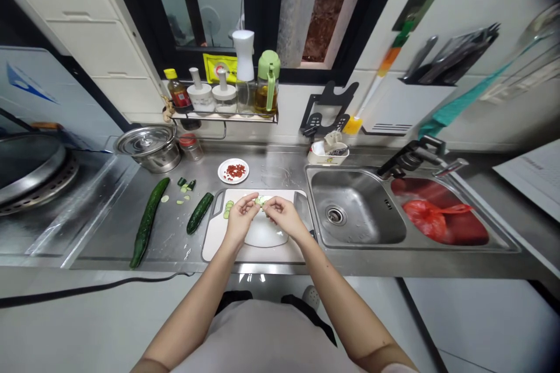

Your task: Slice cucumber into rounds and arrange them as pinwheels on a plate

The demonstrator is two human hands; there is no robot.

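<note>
Both my hands meet over a white cutting board (227,242) on the steel counter. My left hand (242,214) and my right hand (280,214) have their fingers pinched on a small stack of pale green cucumber slices (261,200) held between them. A few more slices (228,208) lie at the board's upper left. A wide knife blade (265,233) rests flat on the board under my wrists. A short dark cucumber piece (200,212) lies at the board's left edge, and a long whole cucumber (148,220) lies farther left.
Cucumber ends and scraps (184,187) sit behind the cucumbers. A small plate of red bits (233,171) and a lidded steel pot (149,145) stand at the back. The sink (354,215) is right of the board; a red bag (426,217) fills the right basin. Bottles line a shelf (224,116).
</note>
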